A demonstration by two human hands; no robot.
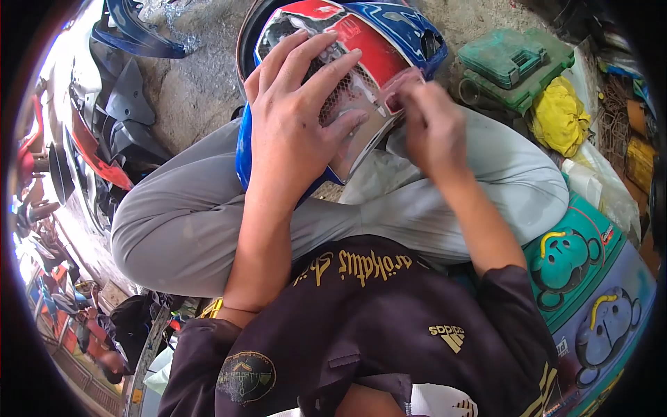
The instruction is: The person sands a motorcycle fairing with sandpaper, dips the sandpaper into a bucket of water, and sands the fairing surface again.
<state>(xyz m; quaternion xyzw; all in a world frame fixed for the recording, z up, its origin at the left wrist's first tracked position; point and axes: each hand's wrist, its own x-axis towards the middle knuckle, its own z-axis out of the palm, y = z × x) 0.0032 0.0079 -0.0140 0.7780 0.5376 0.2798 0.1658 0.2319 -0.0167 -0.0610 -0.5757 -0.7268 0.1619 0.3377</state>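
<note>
A glossy panel (375, 42) in red, blue and grey, with a honeycomb pattern and worn, scuffed patches, lies across my lap. My left hand (295, 104) rests on it with the fingers spread, pressing on its patterned middle. At the panel's right edge is my right hand (431, 121), blurred by motion, its fingers pinched around a small reddish-brown pad (394, 97) that touches the surface. Behind the panel, part of a dark round rim (244, 42) shows.
A green case (507, 62) and a yellow bag (561, 117) lie at the upper right. Teal and purple containers (580, 257) stand at the right. Dark and red plastic parts (128, 97) lie at the left, and a blue part (139, 38) lies on the concrete floor.
</note>
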